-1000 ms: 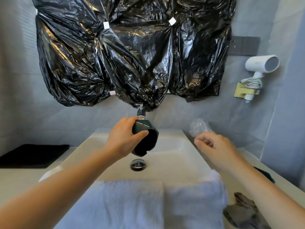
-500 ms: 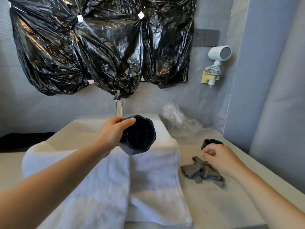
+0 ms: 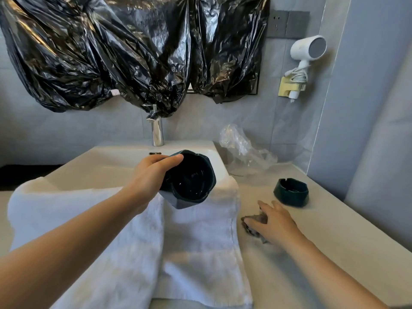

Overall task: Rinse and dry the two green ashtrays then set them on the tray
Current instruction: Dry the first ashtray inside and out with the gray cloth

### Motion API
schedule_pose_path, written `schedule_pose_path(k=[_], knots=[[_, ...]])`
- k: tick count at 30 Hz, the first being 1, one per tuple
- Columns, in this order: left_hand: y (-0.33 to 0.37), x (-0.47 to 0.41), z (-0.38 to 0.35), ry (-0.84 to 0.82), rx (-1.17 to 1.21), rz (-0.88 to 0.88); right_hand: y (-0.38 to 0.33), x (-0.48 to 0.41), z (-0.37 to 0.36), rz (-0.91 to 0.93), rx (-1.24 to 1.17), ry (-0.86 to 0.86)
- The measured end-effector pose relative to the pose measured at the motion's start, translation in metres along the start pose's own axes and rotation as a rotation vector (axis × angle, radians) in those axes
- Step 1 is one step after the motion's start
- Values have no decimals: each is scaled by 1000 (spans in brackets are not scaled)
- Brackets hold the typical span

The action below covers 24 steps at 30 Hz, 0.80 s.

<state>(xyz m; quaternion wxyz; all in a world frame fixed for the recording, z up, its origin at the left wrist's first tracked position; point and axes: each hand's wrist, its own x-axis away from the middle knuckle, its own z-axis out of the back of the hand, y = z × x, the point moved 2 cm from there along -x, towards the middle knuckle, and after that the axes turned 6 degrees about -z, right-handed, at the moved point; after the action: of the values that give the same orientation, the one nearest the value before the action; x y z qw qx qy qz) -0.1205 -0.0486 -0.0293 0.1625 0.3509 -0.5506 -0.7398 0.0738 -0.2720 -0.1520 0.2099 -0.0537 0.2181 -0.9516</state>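
1. The black plastic sheeting (image 3: 133, 52) covers the wall above and behind both hands, and the view has swung right since a second ago, so more of the desk (image 3: 323, 253) now shows.
2. The white towel (image 3: 189, 241) drapes over the near edge of the sink (image 3: 111, 161), directly beneath the left grip.
3. The left hand (image 3: 153, 177) is clenched on the first green ashtray (image 3: 191, 181), tipped on its side with the dark bowl facing us. A second ago it hung over the drain; now it is above the towel, so I judge the rinse finished.
4. The right hand (image 3: 276, 224) has dropped from mid-air onto the grey cloth (image 3: 254, 221) lying on the desk, fingers spread over it. Whether they have closed on it yet I cannot tell.
5. The second green ashtray (image 3: 291, 191) sits upright on the desk just beyond the right grip, untouched.
6. The tap (image 3: 157, 128) stands behind the left grip; no water visibly runs.
7. To my eye drying starts next. No tray is in view.
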Motion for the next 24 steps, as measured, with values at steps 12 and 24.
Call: schedule_pose_path(k=[12,24], knots=[[0,-58,-1,-34,-15,-1,-21,-27,41,166,-237,297],[-7,-126,31,-35,-75,-74,-180,-47,105,433,-364,437]])
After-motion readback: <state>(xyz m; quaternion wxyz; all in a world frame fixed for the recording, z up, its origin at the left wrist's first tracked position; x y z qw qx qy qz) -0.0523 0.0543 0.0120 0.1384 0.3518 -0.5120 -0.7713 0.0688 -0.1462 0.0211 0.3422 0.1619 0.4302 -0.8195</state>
